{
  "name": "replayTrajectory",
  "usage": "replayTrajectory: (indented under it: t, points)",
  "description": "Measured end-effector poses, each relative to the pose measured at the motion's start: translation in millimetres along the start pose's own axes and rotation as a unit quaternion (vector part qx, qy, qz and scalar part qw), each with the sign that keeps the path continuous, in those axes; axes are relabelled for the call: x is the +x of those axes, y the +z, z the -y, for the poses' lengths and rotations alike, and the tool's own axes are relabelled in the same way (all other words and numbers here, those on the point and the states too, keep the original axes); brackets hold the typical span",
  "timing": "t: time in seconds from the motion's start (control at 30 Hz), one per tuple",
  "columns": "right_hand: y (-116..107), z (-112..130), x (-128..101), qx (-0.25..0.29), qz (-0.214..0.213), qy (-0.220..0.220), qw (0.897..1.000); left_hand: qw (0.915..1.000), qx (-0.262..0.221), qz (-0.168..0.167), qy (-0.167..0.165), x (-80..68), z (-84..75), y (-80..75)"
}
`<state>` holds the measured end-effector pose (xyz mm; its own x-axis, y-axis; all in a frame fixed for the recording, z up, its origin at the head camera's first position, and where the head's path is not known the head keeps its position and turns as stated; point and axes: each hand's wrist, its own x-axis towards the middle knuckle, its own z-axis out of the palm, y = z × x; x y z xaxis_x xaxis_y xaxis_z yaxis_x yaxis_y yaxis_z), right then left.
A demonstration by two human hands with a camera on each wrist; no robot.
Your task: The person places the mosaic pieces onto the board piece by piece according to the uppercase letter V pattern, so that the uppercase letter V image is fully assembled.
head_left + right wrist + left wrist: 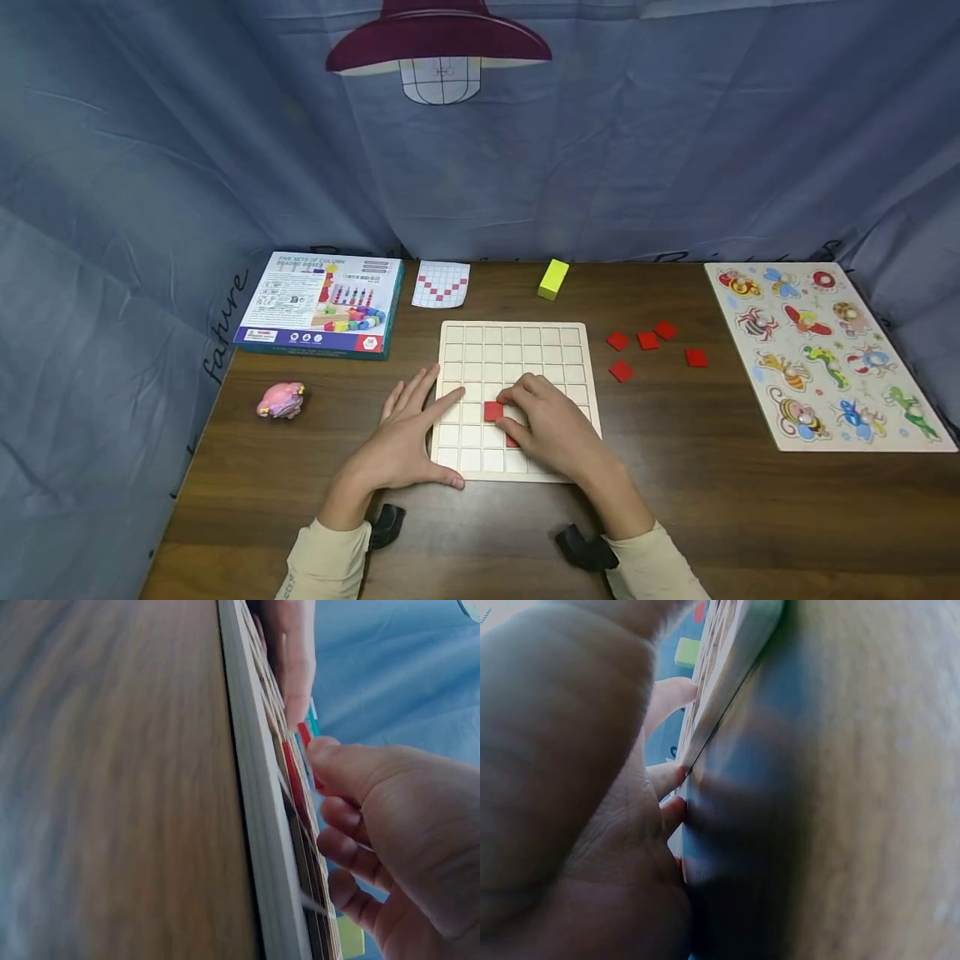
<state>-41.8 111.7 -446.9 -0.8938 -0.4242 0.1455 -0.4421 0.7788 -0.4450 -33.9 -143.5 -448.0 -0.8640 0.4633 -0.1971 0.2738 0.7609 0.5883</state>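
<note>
Hands point(480, 429) on grid board point(517, 346), red tile point(492, 410) under fingertips, loose red tiles point(648, 340) beside

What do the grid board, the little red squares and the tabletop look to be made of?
The grid board looks like pale unfinished wood or plywood: matt, with a thick light edge in the wrist views. The red squares seem thin painted wood, flat and evenly red, though plastic is possible. The table shows dark, slightly glossy wood grain, perhaps laminate.
</note>
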Motion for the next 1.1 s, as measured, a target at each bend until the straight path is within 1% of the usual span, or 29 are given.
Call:
replayTrajectory:
  t: [0.27,0.5,0.77,0.87,0.93,1.0,1.1]
  points:
    - [5.6,2.4,1.5,-0.013,0.003,-0.008,1.000,1.0000,-0.005,0.002,-0.001,-1.7,-2.0,-0.9]
    - [4.1,5.7,0.9,-0.017,-0.001,-0.001,1.000,0.9999,-0.001,-0.003,0.012,-0.7,-1.8,-0.9]
    - [5.9,14.1,1.3,-0.051,-0.012,-0.005,0.999,0.9999,0.002,-0.005,0.012,-1.9,-0.1,-0.6]
    - [2.4,14.1,1.5,-0.041,-0.005,0.002,0.999,0.9999,0.002,-0.005,0.009,-2.2,-0.1,-0.9]
    - [-5.7,8.0,1.2,-0.020,0.001,0.016,1.000,0.9999,0.002,-0.005,0.009,-1.5,0.1,-0.9]
    - [-18.2,-5.2,-0.8,0.005,-0.003,0.042,0.999,0.9999,-0.002,-0.009,0.014,-0.8,0.1,-0.8]
    - [-38.4,-36.3,-9.4,0.021,-0.034,0.093,0.995,0.9998,-0.004,-0.008,0.016,-0.6,1.2,-0.2]
